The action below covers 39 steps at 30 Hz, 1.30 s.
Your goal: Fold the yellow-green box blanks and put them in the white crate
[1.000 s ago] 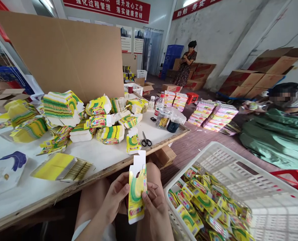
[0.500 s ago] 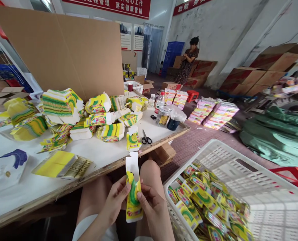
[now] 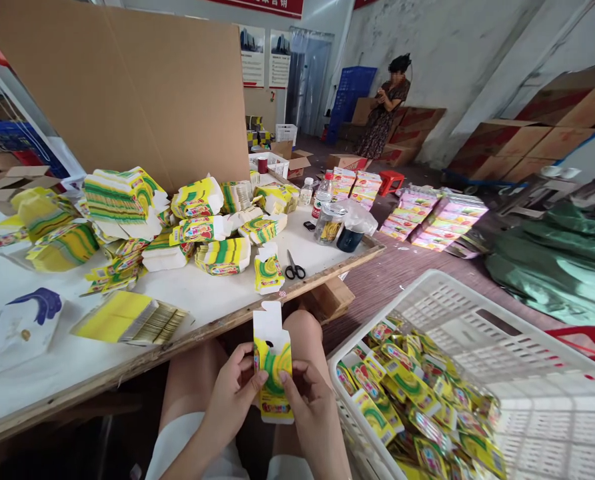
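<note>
A yellow and green printed carton is held upright over my lap, its white top flaps standing open. My left hand grips its left edge, thumb on the front panel. On the opposite edge my right hand closes round it, thumb also pressing the front. Just beyond, a single similar carton lies at the table's edge, with black scissors beside it. Stacks of flattened cartons cover the table behind. To my right, a white plastic crate holds many small yellow packs.
A bottle, a clear jar and a dark cup stand at the table's right end. A large cardboard sheet rises behind the stacks. Pink boxes are piled on the floor. A person stands farther back.
The carton has gone from narrow and flatter to wider, its front turned more towards me, between both hands. The view has tilted slightly downward.
</note>
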Each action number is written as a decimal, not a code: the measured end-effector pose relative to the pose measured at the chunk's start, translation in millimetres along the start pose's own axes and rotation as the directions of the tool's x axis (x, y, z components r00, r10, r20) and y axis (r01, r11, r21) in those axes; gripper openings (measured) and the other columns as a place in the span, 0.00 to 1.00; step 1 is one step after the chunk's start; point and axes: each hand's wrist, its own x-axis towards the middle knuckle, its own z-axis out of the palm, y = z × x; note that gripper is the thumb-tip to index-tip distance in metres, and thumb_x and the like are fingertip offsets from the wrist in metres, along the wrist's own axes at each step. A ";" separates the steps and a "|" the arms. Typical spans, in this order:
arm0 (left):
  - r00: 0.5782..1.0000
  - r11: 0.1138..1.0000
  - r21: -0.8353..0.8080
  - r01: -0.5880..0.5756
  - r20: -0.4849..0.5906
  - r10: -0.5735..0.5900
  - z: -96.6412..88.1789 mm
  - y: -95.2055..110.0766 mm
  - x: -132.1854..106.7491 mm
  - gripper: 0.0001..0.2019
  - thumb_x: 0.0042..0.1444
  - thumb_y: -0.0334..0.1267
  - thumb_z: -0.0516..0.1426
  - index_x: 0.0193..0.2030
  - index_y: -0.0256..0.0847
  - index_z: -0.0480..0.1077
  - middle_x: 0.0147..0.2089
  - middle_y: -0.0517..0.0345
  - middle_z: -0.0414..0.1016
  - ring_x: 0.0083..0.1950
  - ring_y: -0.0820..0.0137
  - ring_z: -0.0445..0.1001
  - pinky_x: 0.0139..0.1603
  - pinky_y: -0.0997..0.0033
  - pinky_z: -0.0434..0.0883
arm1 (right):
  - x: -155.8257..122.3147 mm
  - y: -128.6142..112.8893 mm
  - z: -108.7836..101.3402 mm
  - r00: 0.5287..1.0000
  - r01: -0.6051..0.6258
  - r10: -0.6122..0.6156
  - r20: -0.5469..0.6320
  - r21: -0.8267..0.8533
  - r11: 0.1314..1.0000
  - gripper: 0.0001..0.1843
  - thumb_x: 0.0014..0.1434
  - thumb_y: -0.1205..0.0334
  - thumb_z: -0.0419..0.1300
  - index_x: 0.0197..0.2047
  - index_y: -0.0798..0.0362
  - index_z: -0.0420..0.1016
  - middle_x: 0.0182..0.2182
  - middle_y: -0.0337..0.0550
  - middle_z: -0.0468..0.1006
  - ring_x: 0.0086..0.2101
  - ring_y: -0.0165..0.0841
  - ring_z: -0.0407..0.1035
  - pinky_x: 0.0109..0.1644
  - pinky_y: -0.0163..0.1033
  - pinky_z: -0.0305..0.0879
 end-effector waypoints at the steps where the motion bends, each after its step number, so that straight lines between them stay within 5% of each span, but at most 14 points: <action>1: 1.000 1.000 0.007 -0.002 0.008 0.002 -1.6 -0.3 -1.3 0.20 0.57 0.44 0.64 0.53 0.42 0.64 0.47 0.47 0.83 0.47 0.57 0.81 0.44 0.64 0.74 | 0.7 -1.0 -0.3 0.999 0.032 -0.032 -0.001 0.011 0.999 0.17 0.57 0.49 0.66 0.42 0.54 0.78 0.34 0.49 0.84 0.33 0.40 0.78 0.36 0.41 0.76; 5: 0.998 0.999 0.028 -0.030 0.048 0.028 -7.8 0.2 -6.0 0.26 0.61 0.44 0.61 0.60 0.44 0.53 0.46 0.47 0.82 0.46 0.58 0.81 0.44 0.63 0.73 | 4.9 -2.9 -6.5 0.986 0.161 -0.163 0.028 0.041 0.986 0.16 0.62 0.54 0.63 0.51 0.50 0.78 0.45 0.50 0.83 0.43 0.42 0.79 0.47 0.44 0.77; 10: 0.990 0.999 0.039 -0.014 0.138 0.009 -12.4 6.1 -12.1 0.31 0.63 0.44 0.59 0.66 0.48 0.48 0.53 0.46 0.79 0.52 0.58 0.78 0.51 0.60 0.73 | 6.5 0.0 -19.6 0.969 0.180 -0.169 0.179 -0.046 0.983 0.21 0.65 0.56 0.60 0.61 0.46 0.72 0.53 0.49 0.79 0.51 0.42 0.75 0.54 0.44 0.74; 19: 0.961 0.994 -0.035 0.108 0.261 -0.095 -13.1 14.2 -16.1 0.22 0.57 0.43 0.65 0.55 0.48 0.64 0.45 0.53 0.81 0.43 0.63 0.79 0.40 0.70 0.70 | 13.6 -13.8 -26.1 0.959 0.180 -0.142 0.247 -0.139 0.974 0.11 0.64 0.53 0.59 0.40 0.51 0.78 0.29 0.40 0.80 0.30 0.35 0.75 0.34 0.34 0.71; 23: 0.962 0.992 -0.081 0.096 0.265 -0.071 -10.6 12.1 -15.6 0.30 0.58 0.43 0.65 0.63 0.51 0.56 0.45 0.53 0.81 0.42 0.64 0.79 0.42 0.68 0.71 | 15.2 -14.1 -23.3 0.961 0.220 -0.196 0.195 -0.111 0.969 0.09 0.64 0.55 0.60 0.38 0.50 0.78 0.33 0.42 0.81 0.35 0.37 0.76 0.39 0.35 0.72; 26: 0.953 0.988 -0.120 0.097 0.299 -0.058 -10.2 11.3 -14.7 0.39 0.57 0.45 0.65 0.69 0.52 0.47 0.46 0.51 0.81 0.44 0.61 0.80 0.45 0.63 0.72 | 12.5 -7.2 -21.9 0.970 0.222 -0.208 0.125 -0.110 0.969 0.11 0.64 0.56 0.61 0.47 0.48 0.77 0.42 0.45 0.81 0.42 0.39 0.76 0.45 0.38 0.73; 33: 0.969 0.995 0.096 0.008 0.246 -0.032 -15.5 10.7 -11.9 0.23 0.60 0.44 0.61 0.61 0.48 0.64 0.49 0.50 0.80 0.50 0.59 0.78 0.47 0.65 0.72 | 11.5 -11.3 -29.6 0.938 0.325 -0.293 0.183 -0.176 0.929 0.16 0.66 0.52 0.56 0.46 0.45 0.84 0.42 0.47 0.81 0.45 0.43 0.74 0.50 0.45 0.71; 39: 0.983 0.961 0.272 -0.050 0.184 -0.001 -17.3 2.5 -15.8 0.23 0.64 0.44 0.57 0.65 0.48 0.61 0.54 0.48 0.78 0.49 0.60 0.78 0.49 0.65 0.73 | 12.2 -10.9 -20.5 0.969 0.097 -0.052 0.242 -0.180 0.979 0.19 0.58 0.63 0.64 0.53 0.50 0.75 0.37 0.43 0.83 0.34 0.38 0.77 0.38 0.39 0.73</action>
